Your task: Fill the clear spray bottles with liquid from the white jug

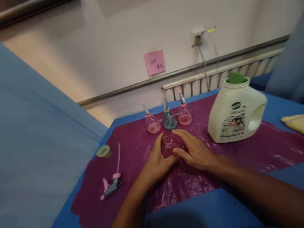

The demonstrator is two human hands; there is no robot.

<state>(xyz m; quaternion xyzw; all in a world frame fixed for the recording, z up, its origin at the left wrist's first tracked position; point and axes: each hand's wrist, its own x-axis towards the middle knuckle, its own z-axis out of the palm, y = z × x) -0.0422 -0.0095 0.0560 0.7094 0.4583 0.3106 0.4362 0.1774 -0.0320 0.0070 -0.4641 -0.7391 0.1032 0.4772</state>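
Note:
Between my two hands stands a clear pinkish spray bottle [168,145] without its spray head, its open neck facing up. My left hand [157,160] curves around its left side, and my right hand [194,149] wraps its right side. The thumbs come close together at the front. A loose trigger spray head [113,185], grey and pink with a thin dip tube, lies to the left on the purple plastic sheet [133,158]. Behind the hands are a pink-filled spray bottle [153,126], a teal-filled spray bottle [170,121] and another pink-filled spray bottle [185,117].
A large cream jug [236,114] with a green piece in its mouth stands at right. A pale green ring-shaped roll [103,151] lies at left. Yellow cloth [298,124] sits at the right edge. Blue curtains [30,131] flank the blue-covered table [195,210].

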